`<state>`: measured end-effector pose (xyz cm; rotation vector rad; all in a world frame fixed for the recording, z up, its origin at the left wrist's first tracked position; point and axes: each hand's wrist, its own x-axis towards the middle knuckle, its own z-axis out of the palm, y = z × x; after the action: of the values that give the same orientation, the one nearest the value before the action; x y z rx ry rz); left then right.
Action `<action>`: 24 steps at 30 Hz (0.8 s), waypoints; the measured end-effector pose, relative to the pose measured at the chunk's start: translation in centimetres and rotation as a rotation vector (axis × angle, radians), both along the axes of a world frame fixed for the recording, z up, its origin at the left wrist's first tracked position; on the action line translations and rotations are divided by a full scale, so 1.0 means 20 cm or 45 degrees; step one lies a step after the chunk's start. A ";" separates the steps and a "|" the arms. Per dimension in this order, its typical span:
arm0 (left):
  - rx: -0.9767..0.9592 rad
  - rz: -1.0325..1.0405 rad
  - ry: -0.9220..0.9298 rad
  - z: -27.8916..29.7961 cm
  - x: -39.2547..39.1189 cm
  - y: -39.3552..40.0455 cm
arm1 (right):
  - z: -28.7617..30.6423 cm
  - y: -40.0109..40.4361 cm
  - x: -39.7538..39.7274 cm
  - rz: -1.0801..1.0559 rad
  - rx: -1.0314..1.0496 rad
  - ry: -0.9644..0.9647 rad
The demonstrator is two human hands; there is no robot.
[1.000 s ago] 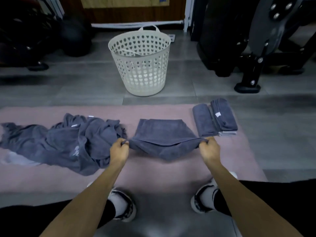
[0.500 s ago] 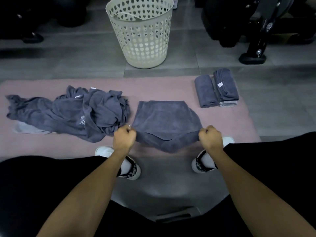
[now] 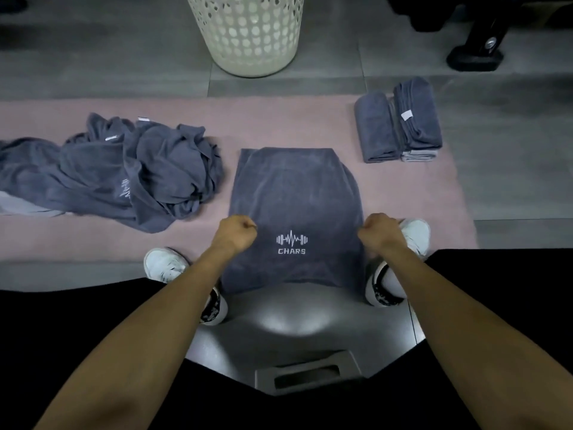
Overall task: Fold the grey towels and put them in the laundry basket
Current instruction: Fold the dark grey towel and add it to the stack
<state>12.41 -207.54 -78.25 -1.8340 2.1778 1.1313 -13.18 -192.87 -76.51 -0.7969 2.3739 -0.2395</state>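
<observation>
Grey terry towel with a white barbell logo point(image 3: 294, 209) lies at the mat's six o'clock edge, its sides pinched by left hand point(image 3: 237, 232) and right hand point(image 3: 379, 232), which should likely keep even tension while folding.

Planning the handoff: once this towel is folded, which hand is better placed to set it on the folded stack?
Right, probably. The folded stack lies on the right side of the mat, nearer the right hand. Both hands grip the towel; the left hand sits beside the unfolded pile.
</observation>
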 end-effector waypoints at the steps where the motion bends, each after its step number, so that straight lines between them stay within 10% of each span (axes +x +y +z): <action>1: -0.001 -0.036 0.032 -0.01 -0.05 -0.03 | -0.01 -0.04 -0.03 -0.010 -0.034 0.001; 14: -0.032 -0.476 0.128 -0.42 -0.88 -0.65 | -0.37 -0.70 -0.68 0.106 -0.042 -0.022; 24: 0.108 -0.888 -0.512 -0.68 -1.23 -0.84 | -0.68 -1.04 -0.83 0.519 0.111 -0.141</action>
<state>-12.12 -224.43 -91.85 -0.9952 2.1845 0.6244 -29.75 -213.68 -90.09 -1.1677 2.0497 -0.0104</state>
